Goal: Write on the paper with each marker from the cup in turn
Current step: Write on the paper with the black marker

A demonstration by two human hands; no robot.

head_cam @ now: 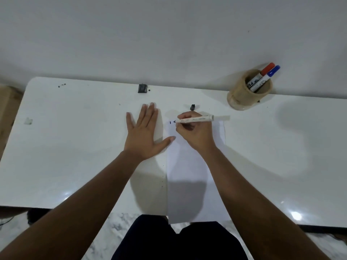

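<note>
A white sheet of paper (pixel 189 175) lies on the white table (pixel 75 147), reaching to the near edge. My right hand (pixel 195 134) grips an uncapped white marker (pixel 197 119), its dark tip touching the paper's top left beside a short dark stroke (pixel 170 122). My left hand (pixel 144 134) lies flat with fingers spread, pressing the paper's left edge. The marker's black cap (pixel 192 107) sits just beyond my right hand. A tan cup (pixel 242 94) at the back right holds a red-capped marker (pixel 267 69) and a blue-capped marker (pixel 273 70).
A small black object (pixel 142 88) rests at the table's far edge, against the white wall. Dark specks (pixel 62 85) dot the far left corner. A brown piece of furniture (pixel 7 109) stands left of the table. My dark-clothed lap (pixel 178 241) is under the near edge.
</note>
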